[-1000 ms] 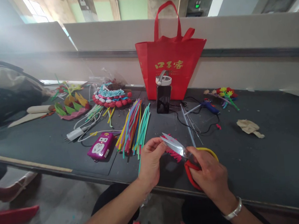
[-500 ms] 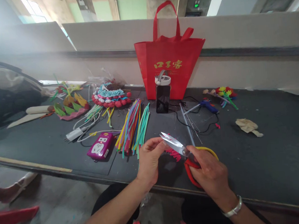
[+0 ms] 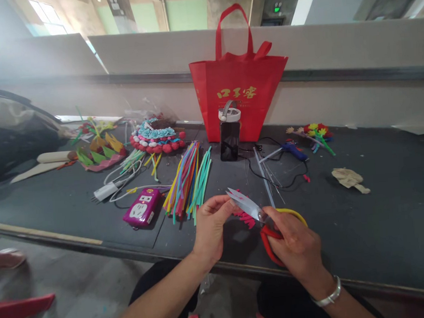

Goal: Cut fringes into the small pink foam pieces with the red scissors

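In my right hand (image 3: 296, 242) is a pair of scissors (image 3: 247, 206) with one red and one yellow handle. The blades point up and left, and their tips reach the fingertips of my left hand (image 3: 212, 222). That hand is closed in a pinch of thumb and forefinger; whatever lies between them is too small to make out. Below and behind the blades, short pink-red cut pieces (image 3: 248, 219) lie on the dark table (image 3: 349, 246). Just left of my left hand a bundle of colourful pipe cleaners (image 3: 185, 185) is spread out.
A purple power socket (image 3: 143, 208) stands left of the bundle. Behind it lie a white-corded plug (image 3: 107, 190) and flower headbands (image 3: 158, 138). A phone (image 3: 230, 141) leans upright before a red bag (image 3: 239, 79). A blue glue gun (image 3: 294, 151), thin sticks and a crumpled scrap (image 3: 349, 178) lie right.
The scissor blades look slightly closer together at my left fingertips. Both hands hold nearly the same place. At far left, a person's foot on the floor has shifted.
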Available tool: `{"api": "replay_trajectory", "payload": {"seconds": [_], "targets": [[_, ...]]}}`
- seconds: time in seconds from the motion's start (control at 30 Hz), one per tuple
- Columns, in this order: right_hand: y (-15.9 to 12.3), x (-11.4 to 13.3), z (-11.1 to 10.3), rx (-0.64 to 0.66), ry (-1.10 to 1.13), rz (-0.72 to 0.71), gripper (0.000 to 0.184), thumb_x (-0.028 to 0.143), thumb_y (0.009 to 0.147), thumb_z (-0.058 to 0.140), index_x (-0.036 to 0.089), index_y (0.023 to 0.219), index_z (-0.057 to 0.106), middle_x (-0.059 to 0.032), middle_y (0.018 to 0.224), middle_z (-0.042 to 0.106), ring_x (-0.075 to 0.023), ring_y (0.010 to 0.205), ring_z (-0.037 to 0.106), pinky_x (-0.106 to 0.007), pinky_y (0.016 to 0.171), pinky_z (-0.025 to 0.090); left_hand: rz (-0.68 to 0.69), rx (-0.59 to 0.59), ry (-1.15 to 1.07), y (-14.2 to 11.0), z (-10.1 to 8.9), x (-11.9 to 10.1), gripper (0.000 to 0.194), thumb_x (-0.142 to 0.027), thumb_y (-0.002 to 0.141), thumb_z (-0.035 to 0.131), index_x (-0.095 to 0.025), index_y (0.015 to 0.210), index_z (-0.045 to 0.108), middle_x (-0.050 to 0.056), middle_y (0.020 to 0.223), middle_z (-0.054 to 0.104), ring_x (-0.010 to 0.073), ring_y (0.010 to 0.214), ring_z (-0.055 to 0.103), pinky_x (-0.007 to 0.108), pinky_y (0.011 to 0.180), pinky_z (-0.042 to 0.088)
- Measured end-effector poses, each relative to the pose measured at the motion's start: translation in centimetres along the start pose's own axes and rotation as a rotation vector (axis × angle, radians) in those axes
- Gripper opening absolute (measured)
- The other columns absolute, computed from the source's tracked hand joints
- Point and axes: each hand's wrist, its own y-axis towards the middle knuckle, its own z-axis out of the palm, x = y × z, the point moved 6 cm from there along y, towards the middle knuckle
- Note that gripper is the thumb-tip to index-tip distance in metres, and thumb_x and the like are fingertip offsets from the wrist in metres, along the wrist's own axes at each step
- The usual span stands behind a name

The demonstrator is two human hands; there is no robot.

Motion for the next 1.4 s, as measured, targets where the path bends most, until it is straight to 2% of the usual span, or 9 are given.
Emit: {"api": "replay_trajectory", "payload": {"seconds": [0.17, 0.3, 0.5, 0.63, 0.73, 0.83, 0.97, 1.1, 1.4], "targets": [[0.0, -0.2, 0.0, -0.016, -0.027, 0.036, 0.038, 0.015, 0.081, 0.057, 0.022, 0.118, 0.058, -0.0012, 0.084, 0.07, -0.0177, 0.075, 0.064, -0.029, 0.073, 0.049, -0.024, 0.014, -0.035, -0.1, 0.0, 0.3, 0.015, -0.026, 0.067, 0.08, -0.015, 0.075, 0.073, 0.002, 0.066, 0.07, 0.0131, 0.064, 0.063, 0.026, 0.071, 0.049], [0.0, 0.0, 0.1, -0.013, -0.043, 0.008, 0.038, 0.014, 0.081, 0.058, 0.022, 0.118, 0.059, -0.0007, 0.082, 0.069, -0.0171, 0.073, 0.064, -0.029, 0.072, 0.048, -0.037, 0.017, -0.056, 0.0, 0.0, 0.4, 0.015, -0.025, 0.067, 0.08, -0.015, 0.075, 0.073, 0.002, 0.065, 0.07, 0.0127, 0.063, 0.062, 0.026, 0.07, 0.049], [-0.3, -0.2, 0.4, 0.038, 0.02, 0.021, 0.042, 0.013, 0.081, 0.055, 0.022, 0.122, 0.057, -0.002, 0.091, 0.073, -0.0168, 0.077, 0.067, -0.028, 0.074, 0.05, -0.047, 0.009, -0.074, 0.1, 0.0, 0.5, 0.015, -0.023, 0.068, 0.079, -0.014, 0.077, 0.072, 0.001, 0.067, 0.07, 0.0122, 0.063, 0.062, 0.026, 0.07, 0.049], [-0.2, -0.9, 0.8, 0.079, 0.175, 0.188, 0.038, 0.016, 0.08, 0.056, 0.025, 0.116, 0.06, -0.0007, 0.092, 0.072, -0.0156, 0.072, 0.067, -0.027, 0.069, 0.052, -0.078, 0.045, -0.107, 0.0, 0.2, 0.6, 0.013, -0.023, 0.069, 0.077, -0.014, 0.077, 0.071, 0.002, 0.065, 0.068, 0.0122, 0.064, 0.061, 0.026, 0.071, 0.048], [-0.1, -1.5, 1.0, 0.067, 0.357, 0.347, 0.029, 0.025, 0.081, 0.063, 0.026, 0.11, 0.061, 0.0004, 0.085, 0.071, -0.0139, 0.065, 0.066, -0.024, 0.062, 0.053, -0.187, 0.1, -0.182, 0.0, 0.6, 1.2, 0.013, -0.022, 0.069, 0.076, -0.014, 0.076, 0.069, 0.0, 0.063, 0.063, 0.0114, 0.061, 0.059, 0.025, 0.066, 0.046], [0.3, -1.7, 1.1, 0.044, 0.547, 0.462, 0.032, 0.032, 0.079, 0.068, 0.024, 0.109, 0.06, 0.0006, 0.079, 0.069, -0.0131, 0.062, 0.065, -0.022, 0.059, 0.053, -0.304, 0.198, -0.233, -0.3, 1.2, 1.9, 0.012, -0.023, 0.071, 0.075, -0.014, 0.074, 0.067, -0.001, 0.062, 0.058, 0.0106, 0.058, 0.055, 0.025, 0.063, 0.044], [0.9, -1.2, 1.0, 0.05, 0.841, 0.571, 0.037, 0.031, 0.077, 0.07, 0.022, 0.111, 0.057, -0.0018, 0.084, 0.071, -0.0147, 0.07, 0.068, -0.025, 0.066, 0.057, -0.387, 0.34, -0.234, -0.9, 2.1, 2.8, 0.012, -0.023, 0.076, 0.072, -0.014, 0.076, 0.065, 0.0, 0.065, 0.053, 0.0103, 0.06, 0.053, 0.026, 0.065, 0.043], [1.4, -0.8, 0.9, 0.064, 1.004, 0.639, 0.041, 0.03, 0.076, 0.073, 0.023, 0.112, 0.055, -0.0033, 0.087, 0.072, -0.0157, 0.07, 0.069, -0.026, 0.062, 0.059, -0.468, 0.427, -0.195, -1.7, 2.5, 3.6, 0.011, -0.023, 0.079, 0.068, -0.013, 0.078, 0.065, 0.0, 0.066, 0.049, 0.0101, 0.061, 0.051, 0.025, 0.064, 0.041], [1.4, -0.8, 1.1, 0.059, 1.028, 0.635, 0.042, 0.028, 0.076, 0.073, 0.022, 0.113, 0.055, -0.0021, 0.085, 0.069, -0.0144, 0.069, 0.067, -0.026, 0.064, 0.059, -0.527, 0.484, -0.108, -2.2, 2.5, 4.1, 0.013, -0.024, 0.077, 0.069, -0.013, 0.075, 0.062, -0.001, 0.064, 0.047, 0.0095, 0.057, 0.049, 0.026, 0.062, 0.041]]}}
